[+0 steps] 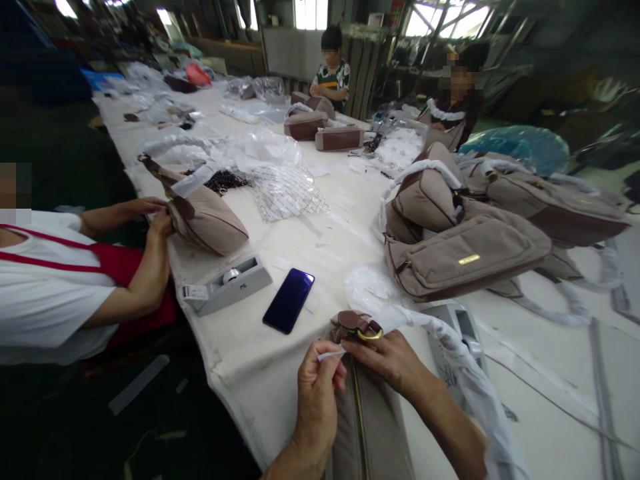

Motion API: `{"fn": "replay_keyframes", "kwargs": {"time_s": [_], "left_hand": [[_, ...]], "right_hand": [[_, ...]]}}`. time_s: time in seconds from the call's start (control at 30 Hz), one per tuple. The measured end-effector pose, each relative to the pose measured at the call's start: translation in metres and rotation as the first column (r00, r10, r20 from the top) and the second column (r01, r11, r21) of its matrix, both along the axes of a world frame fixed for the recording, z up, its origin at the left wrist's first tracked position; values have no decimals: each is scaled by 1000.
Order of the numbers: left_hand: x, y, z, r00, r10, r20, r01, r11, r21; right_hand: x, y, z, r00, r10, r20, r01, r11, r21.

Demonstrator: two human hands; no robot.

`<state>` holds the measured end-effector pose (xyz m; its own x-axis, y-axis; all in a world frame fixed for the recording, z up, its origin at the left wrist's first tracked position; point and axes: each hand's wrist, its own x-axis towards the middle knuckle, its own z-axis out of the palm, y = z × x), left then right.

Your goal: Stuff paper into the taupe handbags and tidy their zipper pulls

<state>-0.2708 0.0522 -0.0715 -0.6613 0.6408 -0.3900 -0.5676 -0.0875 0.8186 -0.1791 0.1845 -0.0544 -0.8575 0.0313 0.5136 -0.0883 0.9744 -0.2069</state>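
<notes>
A taupe handbag with a brass zipper stands at the table's near edge, between my hands. My left hand is closed, pinching a small white strip between thumb and forefinger beside the zipper's far end. My right hand grips that end of the bag, its fingers next to a gold ring and a brown leather tab. Its fingertips meet the strip near my left thumb. A handle wrapped in white arches past my right forearm.
A phone and a grey tape dispenser lie ahead; another dispenser is beside my right arm. Several taupe bags are piled at right. A co-worker at left handles another bag. Clear plastic covers mid-table.
</notes>
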Motion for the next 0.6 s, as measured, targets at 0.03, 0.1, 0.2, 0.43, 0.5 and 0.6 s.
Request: {"fn": "replay_keyframes", "kwargs": {"time_s": [0.03, 0.1, 0.2, 0.43, 0.5, 0.6], "left_hand": [[0, -1, 3, 1000, -6, 31, 6, 1000, 6], [-4, -4, 8, 996, -52, 74, 50, 998, 34], [-18, -6, 13, 980, -107, 165, 93, 992, 90], [-51, -2, 14, 884, -418, 211, 451, 881, -142], [-52, -3, 15, 874, -432, 223, 470, 867, -166], [-47, -5, 16, 873, -430, 230, 476, 853, -211]], "right_hand": [[0, 0, -2, 999, -4, -42, 4, 1000, 5], [-1, -1, -7, 994, -21, -104, 20, 1000, -5], [-3, -4, -12, 988, -35, -148, 32, 999, -19], [-5, -6, -8, 989, -27, -148, 25, 1000, -11], [-5, -6, -6, 986, -31, -166, 31, 1000, -3], [-7, -11, -5, 981, -42, -192, 44, 999, 7]]}}
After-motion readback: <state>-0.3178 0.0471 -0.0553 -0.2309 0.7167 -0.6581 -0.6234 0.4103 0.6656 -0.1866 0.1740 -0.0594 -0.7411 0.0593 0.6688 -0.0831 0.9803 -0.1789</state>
